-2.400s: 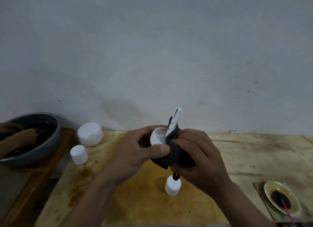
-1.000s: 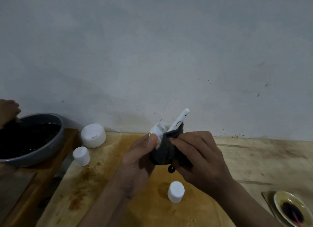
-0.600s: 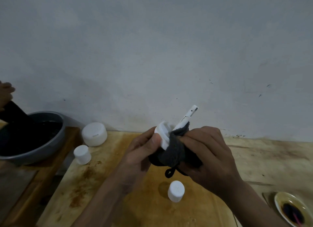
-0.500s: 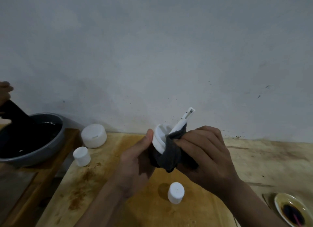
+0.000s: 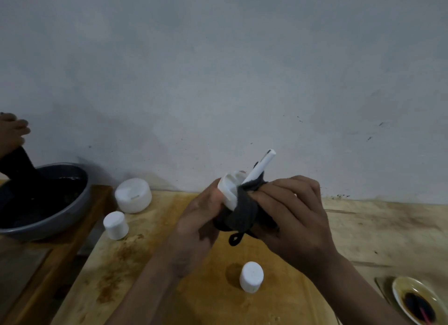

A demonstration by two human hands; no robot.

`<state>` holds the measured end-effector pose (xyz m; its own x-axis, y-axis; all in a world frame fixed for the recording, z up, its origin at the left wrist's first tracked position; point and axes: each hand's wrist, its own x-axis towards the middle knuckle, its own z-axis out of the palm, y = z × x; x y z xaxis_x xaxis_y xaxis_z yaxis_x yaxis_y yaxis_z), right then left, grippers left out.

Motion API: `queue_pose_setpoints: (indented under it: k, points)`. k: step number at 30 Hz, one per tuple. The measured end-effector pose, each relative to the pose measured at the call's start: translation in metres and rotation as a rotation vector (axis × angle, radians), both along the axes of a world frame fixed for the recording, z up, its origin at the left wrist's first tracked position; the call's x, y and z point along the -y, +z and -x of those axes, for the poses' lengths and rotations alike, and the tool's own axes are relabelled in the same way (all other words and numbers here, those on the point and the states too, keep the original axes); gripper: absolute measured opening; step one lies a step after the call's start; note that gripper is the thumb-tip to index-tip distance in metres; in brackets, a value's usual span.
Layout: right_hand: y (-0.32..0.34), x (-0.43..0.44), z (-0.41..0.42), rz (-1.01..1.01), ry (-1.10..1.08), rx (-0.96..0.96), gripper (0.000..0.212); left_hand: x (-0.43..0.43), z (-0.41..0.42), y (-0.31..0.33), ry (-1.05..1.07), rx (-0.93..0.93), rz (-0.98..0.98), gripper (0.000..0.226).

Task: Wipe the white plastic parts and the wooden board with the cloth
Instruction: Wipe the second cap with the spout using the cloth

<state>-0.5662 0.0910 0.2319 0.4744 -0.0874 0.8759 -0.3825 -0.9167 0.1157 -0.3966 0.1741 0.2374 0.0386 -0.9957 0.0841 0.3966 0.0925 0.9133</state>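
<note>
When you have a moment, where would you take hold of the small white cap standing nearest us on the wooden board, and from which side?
I would grip the small white cap by its curved side wall, thumb opposite fingers, coming down from above. It stands upright on the wooden board with nothing touching it, and its flat top offers no hold.

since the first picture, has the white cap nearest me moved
No. The small white cap stands on the same dark-stained patch of the wooden board, spaced as before from the other small cap at its left edge.
</note>
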Motion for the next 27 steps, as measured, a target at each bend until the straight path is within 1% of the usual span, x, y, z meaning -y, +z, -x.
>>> queue_pose_setpoints:
  k: [1,4,7,8,10,12,13,14,16,17,18,20,22,24,26,27]
  points:
    - [-0.002,0.001,-0.001,-0.024,-0.002,0.011,0.043,0.000,0.001,-0.002,0.018,0.004,0.022,0.054]
    - [-0.005,0.002,-0.006,-0.049,0.023,0.003,0.044,0.002,-0.001,-0.007,0.018,-0.084,0.026,0.055]
    - [-0.009,0.005,-0.010,-0.033,0.040,-0.044,0.043,0.004,-0.005,-0.010,-0.040,-0.201,-0.049,0.051]
    - [-0.010,0.007,-0.011,-0.033,0.031,-0.049,0.043,0.005,-0.006,-0.009,-0.025,-0.190,-0.066,0.051]
    - [-0.013,0.008,-0.013,-0.047,0.004,-0.032,0.043,0.006,-0.007,-0.010,0.046,-0.110,-0.065,0.052]
    - [-0.014,0.007,-0.014,-0.049,-0.005,-0.010,0.043,0.004,-0.006,-0.011,0.088,-0.055,-0.030,0.061]
    - [-0.015,0.006,-0.015,-0.045,0.005,-0.005,0.043,0.003,-0.006,-0.011,0.090,-0.051,-0.016,0.063]
    - [-0.015,0.004,-0.016,-0.037,0.020,-0.003,0.042,0.001,-0.007,-0.012,0.089,-0.075,-0.009,0.059]
    - [-0.016,0.004,-0.018,-0.008,0.054,-0.016,0.044,0.002,-0.007,-0.014,0.038,-0.184,-0.047,0.048]
    - [-0.015,0.005,-0.018,0.011,0.061,-0.032,0.045,0.004,-0.007,-0.015,0.020,-0.217,-0.080,0.048]
    - [-0.015,0.007,-0.018,0.025,0.058,-0.047,0.045,0.004,-0.007,-0.017,0.009,-0.216,-0.091,0.052]
    - [-0.014,0.011,-0.016,0.035,0.037,-0.056,0.044,0.005,-0.008,-0.016,0.027,-0.142,-0.093,0.055]
    - [-0.013,0.012,-0.013,0.024,0.022,-0.050,0.045,0.005,-0.009,-0.015,0.089,-0.060,-0.041,0.053]
    - [-0.014,0.011,-0.014,0.029,0.028,-0.037,0.047,0.005,-0.013,-0.014,0.089,-0.036,0.011,0.056]
    - [-0.014,0.009,-0.016,0.031,0.054,-0.040,0.048,0.007,-0.014,-0.014,0.046,-0.080,0.013,0.051]
    - [-0.013,0.010,-0.017,0.042,0.064,-0.048,0.047,0.010,-0.014,-0.014,0.017,-0.122,-0.020,0.051]
